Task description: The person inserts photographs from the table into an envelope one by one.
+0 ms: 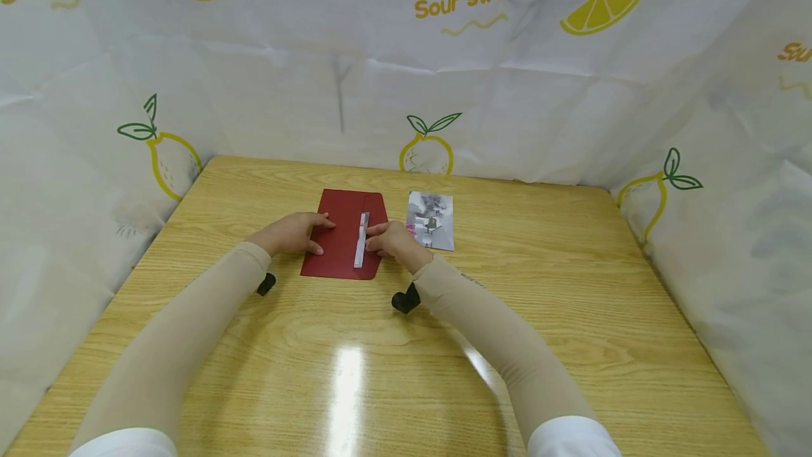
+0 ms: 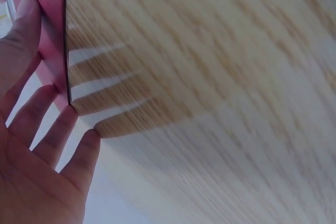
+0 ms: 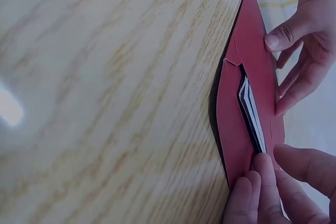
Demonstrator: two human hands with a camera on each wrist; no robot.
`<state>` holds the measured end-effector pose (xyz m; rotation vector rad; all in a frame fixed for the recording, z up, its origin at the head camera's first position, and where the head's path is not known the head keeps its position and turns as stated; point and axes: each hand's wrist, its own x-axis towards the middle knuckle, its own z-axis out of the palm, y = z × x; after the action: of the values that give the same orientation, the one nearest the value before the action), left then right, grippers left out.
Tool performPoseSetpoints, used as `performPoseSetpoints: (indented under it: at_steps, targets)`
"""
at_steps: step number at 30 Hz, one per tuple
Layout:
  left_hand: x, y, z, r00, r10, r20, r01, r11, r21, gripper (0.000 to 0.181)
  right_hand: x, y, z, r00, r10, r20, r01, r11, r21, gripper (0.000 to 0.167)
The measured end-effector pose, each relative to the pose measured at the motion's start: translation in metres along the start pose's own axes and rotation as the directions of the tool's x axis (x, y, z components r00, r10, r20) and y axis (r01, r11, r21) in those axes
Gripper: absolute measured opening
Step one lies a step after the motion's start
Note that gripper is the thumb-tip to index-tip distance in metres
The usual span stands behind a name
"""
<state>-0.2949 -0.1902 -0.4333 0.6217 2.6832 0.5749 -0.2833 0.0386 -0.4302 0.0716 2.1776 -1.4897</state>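
Note:
A red paper envelope (image 1: 339,231) lies on the wooden table, its opening toward the right. The edges of a stack of cards or papers (image 1: 361,242) show in that opening; the right wrist view gives the same stack (image 3: 252,111) side-on, several layers thick. My left hand (image 1: 292,233) rests on the envelope's left part with fingers spread, its thumb lying on the red surface. From the right side, my right hand (image 1: 398,242) touches the stack and the flap with its fingertips. Its thumb (image 3: 296,163) is above the envelope.
A grey-toned picture card (image 1: 433,224) with a pink patch lies flat just right of the right hand. Black wrist-camera mounts (image 1: 406,299) hang below the wrists. A white printed curtain (image 1: 304,76) borders the table (image 1: 571,288) at the back and sides.

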Motion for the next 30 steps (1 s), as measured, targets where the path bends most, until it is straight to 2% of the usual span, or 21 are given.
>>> performPoseSetpoints:
  at_steps: [11, 17, 23, 27, 30]
  targets:
    - [0.002, -0.002, 0.001, 1.0, -0.002, 0.002, 0.002, 1.0, -0.006, 0.058, 0.003, -0.001, -0.002, 0.998, 0.055, -0.014, -0.055, 0.998, 0.024, 0.041]
    - [0.0, -0.001, 0.0, 1.0, -0.002, 0.003, 0.002, 1.0, -0.005, 0.058, 0.004, -0.001, -0.003, 0.998, 0.055, -0.005, -0.055, 0.998, 0.043, 0.04]
    - [0.0, 0.0, 0.0, 1.0, -0.003, 0.0, 0.003, 1.0, -0.007, 0.058, 0.002, 0.004, -0.008, 1.0, 0.022, 0.021, -0.024, 0.996, 0.082, 0.041]
    - [0.0, -0.001, 0.001, 1.0, -0.004, -0.003, 0.004, 1.0, -0.009, 0.058, -0.002, 0.007, -0.016, 0.999, -0.032, 0.003, 0.031, 0.989, 0.145, 0.041]
    - [0.001, -0.002, 0.002, 1.0, -0.004, -0.006, 0.004, 1.0, -0.007, 0.059, -0.007, 0.007, -0.025, 0.995, -0.102, -0.023, 0.104, 0.978, 0.181, 0.043]
